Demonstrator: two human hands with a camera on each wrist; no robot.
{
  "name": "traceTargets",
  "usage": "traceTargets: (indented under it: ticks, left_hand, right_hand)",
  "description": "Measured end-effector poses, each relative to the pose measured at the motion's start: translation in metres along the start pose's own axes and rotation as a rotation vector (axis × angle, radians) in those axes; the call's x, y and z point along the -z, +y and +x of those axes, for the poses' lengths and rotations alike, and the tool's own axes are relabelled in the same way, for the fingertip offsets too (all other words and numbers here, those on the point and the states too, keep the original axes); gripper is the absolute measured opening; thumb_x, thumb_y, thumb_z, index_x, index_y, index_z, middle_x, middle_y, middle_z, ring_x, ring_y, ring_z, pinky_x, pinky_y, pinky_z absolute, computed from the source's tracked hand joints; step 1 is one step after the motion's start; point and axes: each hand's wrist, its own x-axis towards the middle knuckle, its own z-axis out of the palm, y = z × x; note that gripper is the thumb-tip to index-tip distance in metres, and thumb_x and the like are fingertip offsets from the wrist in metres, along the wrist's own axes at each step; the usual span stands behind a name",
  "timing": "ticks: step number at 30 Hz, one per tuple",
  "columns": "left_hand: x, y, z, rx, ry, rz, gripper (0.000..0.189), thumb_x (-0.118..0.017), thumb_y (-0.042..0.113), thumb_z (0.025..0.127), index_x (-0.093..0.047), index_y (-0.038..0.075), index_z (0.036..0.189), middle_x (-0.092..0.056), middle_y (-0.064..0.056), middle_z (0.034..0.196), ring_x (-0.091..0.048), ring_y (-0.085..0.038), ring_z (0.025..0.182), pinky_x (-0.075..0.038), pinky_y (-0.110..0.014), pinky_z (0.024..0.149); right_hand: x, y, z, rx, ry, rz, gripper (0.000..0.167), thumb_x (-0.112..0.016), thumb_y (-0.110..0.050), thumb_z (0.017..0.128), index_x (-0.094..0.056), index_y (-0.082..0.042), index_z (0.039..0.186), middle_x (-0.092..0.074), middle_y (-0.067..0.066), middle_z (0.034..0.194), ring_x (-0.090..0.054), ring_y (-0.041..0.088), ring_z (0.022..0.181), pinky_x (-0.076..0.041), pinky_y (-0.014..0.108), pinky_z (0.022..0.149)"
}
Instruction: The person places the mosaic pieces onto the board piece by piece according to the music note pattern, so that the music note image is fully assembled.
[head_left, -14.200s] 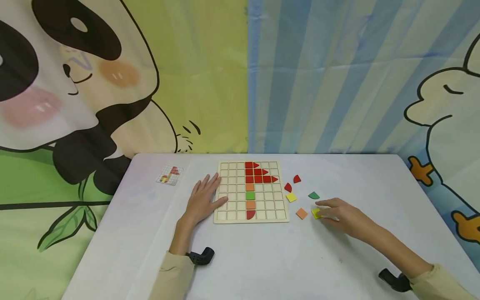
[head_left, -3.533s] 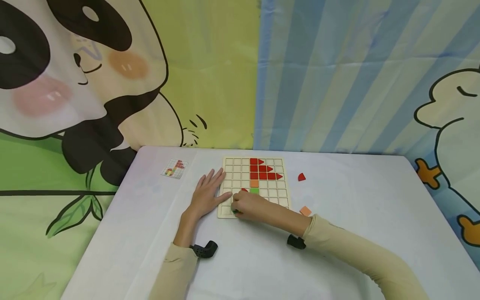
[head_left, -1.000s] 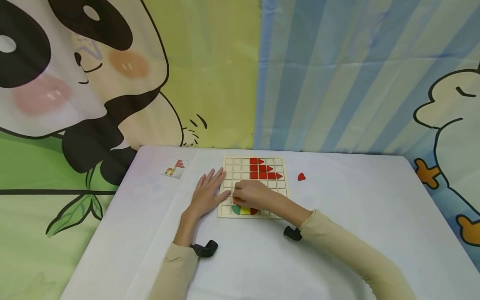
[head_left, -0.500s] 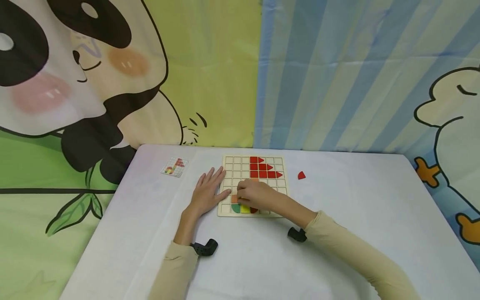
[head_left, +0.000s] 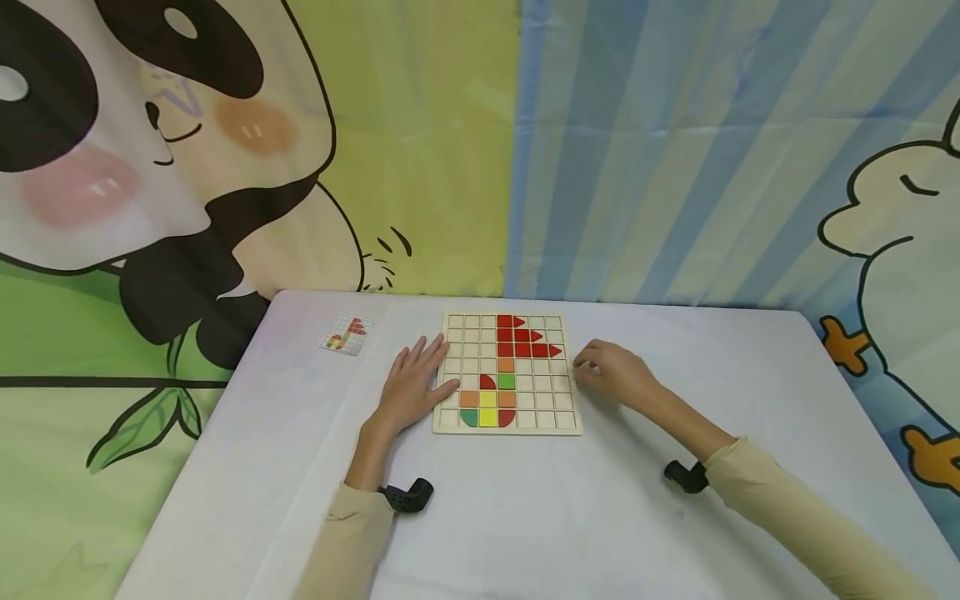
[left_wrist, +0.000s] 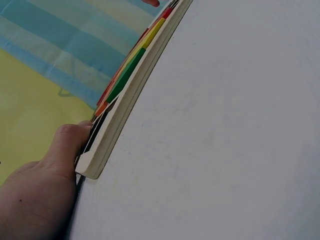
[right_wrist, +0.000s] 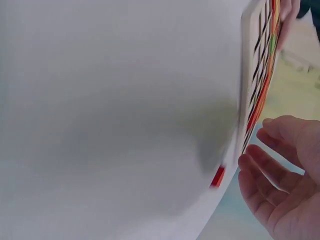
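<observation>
A wooden grid board [head_left: 543, 408] lies on the table, bearing red pieces at its top and an orange square [head_left: 506, 365] and green square [head_left: 506, 382] below. Lower down are two yellow squares [head_left: 487, 408], two more orange squares, a green quarter-round [head_left: 469, 417] and two red quarter-rounds [head_left: 487, 382]. My left hand [head_left: 411, 387] rests along the board's left edge, fingers straight. My right hand [head_left: 617, 375] hovers just past its right edge, fingers loosely bent and holding nothing. In the right wrist view a loose red piece [right_wrist: 217, 177] lies on the table; the hand hides it in the head view.
A small pattern card [head_left: 347, 335] lies on the white table [head_left: 525, 517], left of the board. Printed cloth with cartoon animals hangs behind the table's far edge.
My right hand has moved right, off the board. Over the longer span, yellow, orange, green and red pieces from the table came onto the board's lower rows. The left hand stays on its edge.
</observation>
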Motion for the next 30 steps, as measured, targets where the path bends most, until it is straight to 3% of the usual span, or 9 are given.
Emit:
traceTargets:
  ticks: [3, 5, 8, 13, 18, 21, 24, 30]
  left_hand:
    - [0.001, 0.000, -0.001, 0.004, -0.004, -0.003, 0.079, -0.062, 0.048, 0.100, -0.032, 0.011, 0.163, -0.024, -0.006, 0.172, -0.012, -0.033, 0.162, -0.007, -0.056, 0.131]
    - [0.001, 0.001, -0.001, 0.005, -0.006, 0.000, 0.079, -0.062, 0.049, 0.100, -0.032, 0.010, 0.163, -0.024, -0.006, 0.172, -0.013, -0.033, 0.162, -0.007, -0.056, 0.131]
    - [0.001, 0.002, -0.002, 0.006, -0.005, 0.001, 0.079, -0.062, 0.048, 0.101, -0.033, 0.010, 0.163, -0.025, -0.006, 0.172, -0.013, -0.033, 0.162, -0.007, -0.056, 0.131]
    - [0.001, 0.002, -0.003, 0.008, -0.013, -0.004, 0.079, -0.061, 0.049, 0.101, -0.032, 0.010, 0.163, -0.024, -0.005, 0.172, -0.013, -0.033, 0.162, -0.007, -0.056, 0.131]
    - [0.002, 0.000, -0.003, 0.005, -0.022, 0.005, 0.079, -0.059, 0.050, 0.102, -0.031, 0.011, 0.164, -0.022, -0.005, 0.173, -0.012, -0.032, 0.162, -0.006, -0.055, 0.131]
    - [0.002, -0.001, -0.003, 0.008, -0.013, 0.005, 0.079, -0.061, 0.050, 0.101, -0.032, 0.011, 0.163, -0.023, -0.005, 0.173, -0.012, -0.033, 0.162, -0.007, -0.055, 0.131]
    - [0.003, -0.001, -0.003, 0.008, -0.010, 0.005, 0.079, -0.061, 0.049, 0.101, -0.032, 0.011, 0.163, -0.023, -0.005, 0.173, -0.013, -0.032, 0.162, -0.006, -0.055, 0.131]
    - [0.003, 0.001, -0.001, -0.008, -0.005, -0.002, 0.077, -0.060, 0.049, 0.102, -0.032, 0.011, 0.163, -0.024, -0.005, 0.172, -0.013, -0.032, 0.162, -0.007, -0.055, 0.131]
  right_hand:
    - [0.008, 0.024, 0.002, -0.061, -0.005, -0.013, 0.014, -0.075, -0.006, 0.092, -0.077, 0.000, 0.105, -0.071, 0.017, 0.111, -0.069, 0.034, 0.101, -0.060, 0.048, 0.084]
    - [0.011, 0.036, 0.003, -0.046, -0.030, -0.001, 0.013, -0.075, -0.002, 0.091, -0.077, 0.001, 0.103, -0.070, 0.021, 0.118, -0.067, 0.039, 0.109, -0.059, 0.052, 0.090]
    - [0.011, 0.049, 0.005, 0.039, -0.061, 0.009, 0.008, -0.075, 0.003, 0.090, -0.076, -0.002, 0.097, -0.072, 0.023, 0.122, -0.067, 0.042, 0.115, -0.057, 0.053, 0.095]
    - [0.008, 0.061, 0.007, 0.167, -0.032, -0.002, 0.012, -0.077, 0.005, 0.087, -0.073, -0.006, 0.089, -0.076, 0.015, 0.108, -0.070, 0.034, 0.101, -0.059, 0.047, 0.085]
    - [0.008, 0.063, 0.012, 0.183, 0.017, -0.062, 0.010, -0.080, 0.001, 0.086, -0.075, -0.007, 0.089, -0.074, 0.008, 0.096, -0.067, 0.027, 0.090, -0.059, 0.042, 0.076]
    - [0.010, 0.053, 0.023, 0.166, 0.049, -0.056, 0.008, -0.079, -0.002, 0.088, -0.076, -0.008, 0.092, -0.074, 0.007, 0.097, -0.067, 0.027, 0.092, -0.059, 0.044, 0.077]
    - [0.011, 0.026, 0.037, 0.186, 0.061, -0.011, 0.008, -0.079, -0.006, 0.089, -0.077, -0.009, 0.097, -0.075, 0.006, 0.100, -0.068, 0.027, 0.096, -0.059, 0.044, 0.079]
    - [-0.006, -0.048, 0.064, 0.420, 0.060, 0.012, 0.009, -0.083, -0.011, 0.088, -0.076, -0.011, 0.094, -0.075, 0.002, 0.097, -0.068, 0.021, 0.093, -0.061, 0.034, 0.076]
